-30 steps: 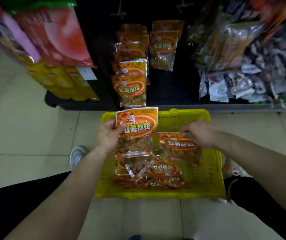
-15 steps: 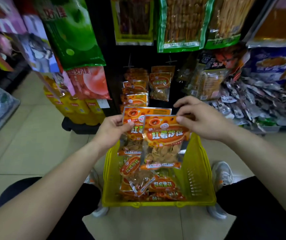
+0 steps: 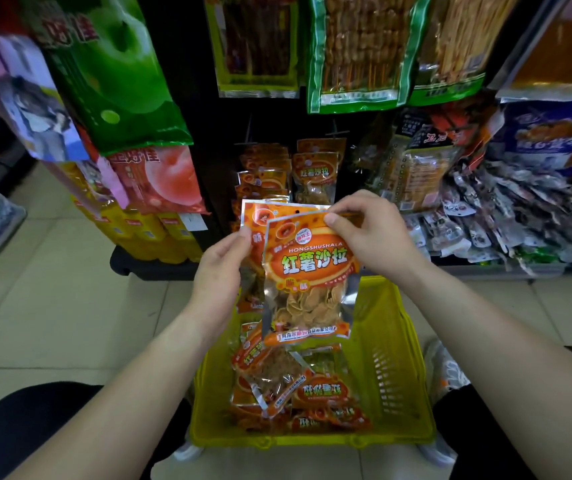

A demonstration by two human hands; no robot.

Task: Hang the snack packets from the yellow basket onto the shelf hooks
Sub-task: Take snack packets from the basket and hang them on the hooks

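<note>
Two orange snack packets overlap in front of me above the yellow basket. My right hand pinches the top edge of the front packet, which shows chips through a clear window. Behind it, the rear packet is gripped on its left side by my left hand. Several more orange packets lie loose in the basket on the floor. Matching packets hang on the shelf hooks straight ahead, in two columns against the dark back panel.
Large green and red bags hang at the left, skewer packs above, mixed small packets on the right shelf. Yellow packs sit low at left. Tiled floor lies around; my knees flank the basket.
My right hand has lifted a second packet out of the basket and brought it in front of the one in my left hand. Both packets rose towards the shelf; the view tilted up.
</note>
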